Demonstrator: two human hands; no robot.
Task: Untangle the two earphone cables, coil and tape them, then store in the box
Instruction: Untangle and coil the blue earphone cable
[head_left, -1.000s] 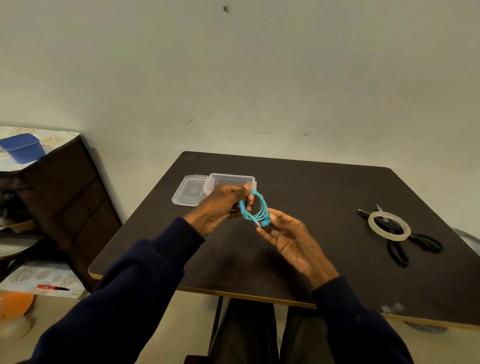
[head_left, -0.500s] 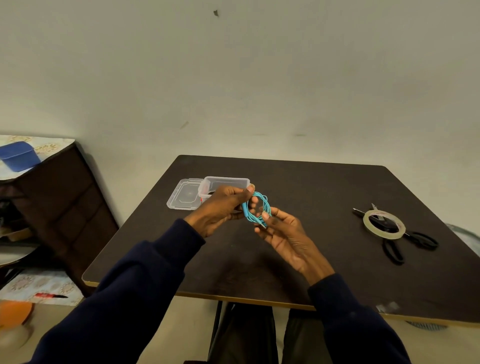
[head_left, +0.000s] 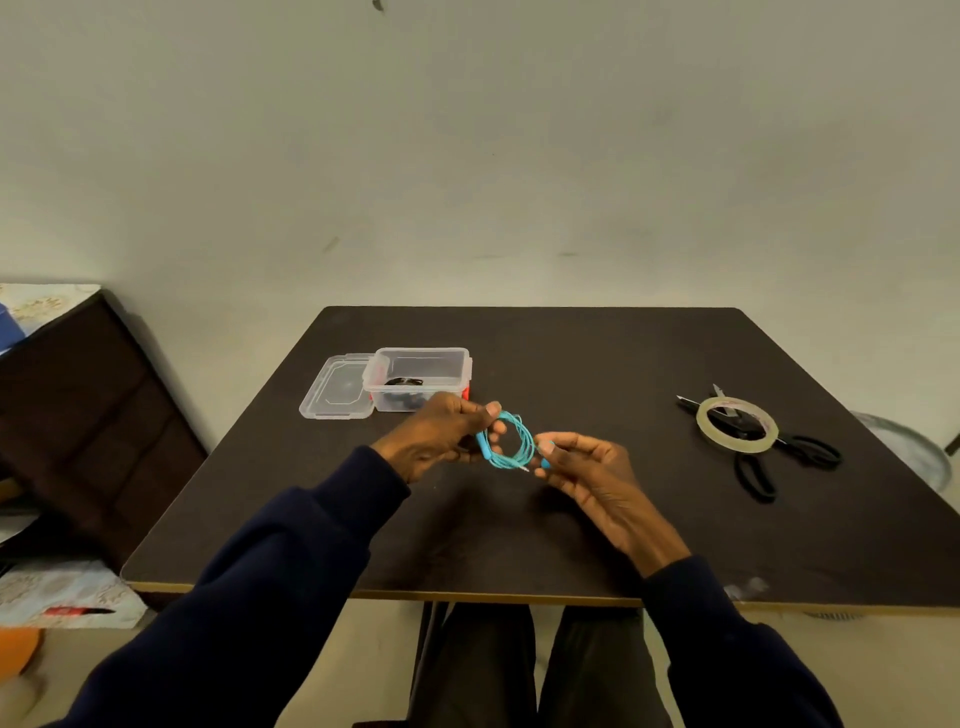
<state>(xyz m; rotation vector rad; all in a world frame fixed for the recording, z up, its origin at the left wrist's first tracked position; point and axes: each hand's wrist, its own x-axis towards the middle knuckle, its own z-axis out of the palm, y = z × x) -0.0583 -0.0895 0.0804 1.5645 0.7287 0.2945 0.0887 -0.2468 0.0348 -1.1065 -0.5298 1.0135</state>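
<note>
**Now coiled, a blue cable is held over the table**

Already wound into a small round loop, the blue earphone cable (head_left: 511, 441) is held in the air just above the dark table (head_left: 597, 364), near its middle and in front of the box. The left side of the loop, where a thicker blue piece sits on the cord, is pinched between the thumb and fingertips of the left hand (head_left: 436, 436). The right side is gripped by the curled fingertips of the right hand (head_left: 587, 467), which is turned palm up. A short metal tip is seen poking out at the loop's lower edge. No tape can be made out on the coil.

Just behind the left hand, the clear plastic box (head_left: 418, 358) is seen standing open, with something black (head_left: 402, 389) lying in it. Whether that is the second cable cannot be told. The clear lid (head_left: 337, 387) is laid flat, touching the box's left side, and a small red object (head_left: 466, 392) shows at the box's right corner.

Well apart to the right, a roll of clear tape (head_left: 735, 441) is rested on a pair of black scissors (head_left: 740, 426). Dark blue sleeves cover both forearms. A dark cabinet (head_left: 78, 415) is seen left of the table.
</note>
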